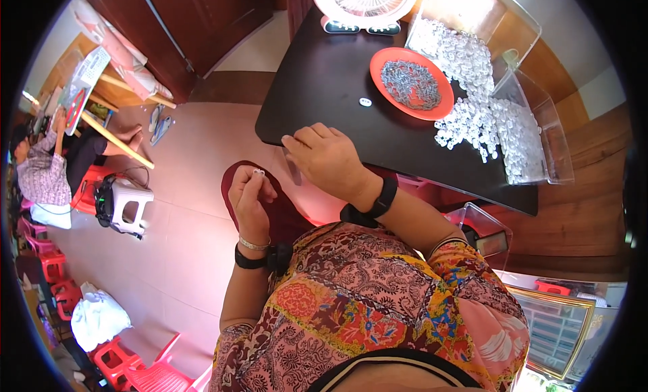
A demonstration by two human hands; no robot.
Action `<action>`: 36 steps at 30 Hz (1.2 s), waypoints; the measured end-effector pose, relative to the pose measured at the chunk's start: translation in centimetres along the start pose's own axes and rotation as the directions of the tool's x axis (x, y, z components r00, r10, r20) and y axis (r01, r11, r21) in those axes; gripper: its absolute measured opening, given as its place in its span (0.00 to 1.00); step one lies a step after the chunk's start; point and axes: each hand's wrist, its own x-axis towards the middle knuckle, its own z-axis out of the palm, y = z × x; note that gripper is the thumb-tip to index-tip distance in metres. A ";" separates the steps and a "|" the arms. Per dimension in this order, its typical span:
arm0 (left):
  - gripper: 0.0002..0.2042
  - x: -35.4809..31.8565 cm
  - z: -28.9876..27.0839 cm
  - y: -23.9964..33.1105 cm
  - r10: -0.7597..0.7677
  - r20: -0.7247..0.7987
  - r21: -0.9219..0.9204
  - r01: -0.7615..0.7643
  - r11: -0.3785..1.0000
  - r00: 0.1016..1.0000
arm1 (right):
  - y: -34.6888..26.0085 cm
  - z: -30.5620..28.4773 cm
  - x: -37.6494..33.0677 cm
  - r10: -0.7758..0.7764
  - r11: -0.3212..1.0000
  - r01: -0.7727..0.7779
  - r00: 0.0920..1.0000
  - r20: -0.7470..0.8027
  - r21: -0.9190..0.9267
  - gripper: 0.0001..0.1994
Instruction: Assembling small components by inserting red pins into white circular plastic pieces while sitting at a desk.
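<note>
My left hand [248, 197] is raised over my lap, its fingertips pinched on a small white plastic piece [258, 172]. My right hand [329, 157] rests at the near edge of the dark table [317, 95], fingers curled; I cannot tell whether it holds something. Further along the table, an orange plate [442, 103] carries a pile of small grey metal parts [410, 83]. Beyond it lies a heap of small white plastic pieces [472, 115], spilling from a clear plastic box [553, 149]. One single white piece [365, 101] lies alone on the table.
A white fan [364, 7] stands at the table's far end. Left on the tiled floor are a white stool [125, 203], red plastic stools [47, 257] and a seated person [40, 169]. A framed picture [560, 331] leans at the lower right.
</note>
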 end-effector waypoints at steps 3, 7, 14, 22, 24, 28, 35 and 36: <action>0.06 -0.3 -0.7 -0.2 -0.011 -0.022 -0.016 0.010 1.000 1.000 | 0.0 1.2 -0.2 -0.003 0.996 0.001 1.000 -0.017 -0.084 0.10; 0.07 -0.3 -1.1 0.0 -0.019 -0.016 -0.036 0.019 0.999 1.000 | 0.1 1.3 0.1 -0.021 0.997 0.019 0.999 -0.024 -0.081 0.11; 0.06 -0.2 0.4 1.0 0.015 0.131 0.053 -0.022 0.998 0.991 | 0.4 0.2 0.0 0.122 0.949 -0.118 0.992 0.003 0.291 0.07; 0.06 0.0 5.0 2.4 0.041 0.390 0.132 -0.099 0.986 0.920 | 0.3 -5.1 -2.3 0.459 -0.080 -0.478 0.761 0.459 0.874 0.05; 0.07 0.2 6.4 2.3 0.026 0.423 0.143 -0.095 0.985 0.906 | 0.7 -5.8 -2.9 0.510 -0.117 -0.367 0.775 0.373 0.923 0.04; 0.07 0.1 8.5 1.9 0.014 0.474 0.159 -0.101 0.982 0.881 | 2.0 -6.3 -4.5 0.579 -0.031 -0.364 0.753 0.313 0.931 0.05; 0.06 -0.4 10.1 2.2 -0.045 0.528 0.240 -0.098 0.966 0.848 | 2.8 -7.3 -6.0 0.502 -0.025 -0.421 0.779 0.376 0.907 0.05; 0.06 -0.4 10.2 2.2 -0.054 0.526 0.245 -0.090 0.965 0.849 | 2.8 -7.3 -6.1 0.483 -0.017 -0.424 0.790 0.378 0.906 0.05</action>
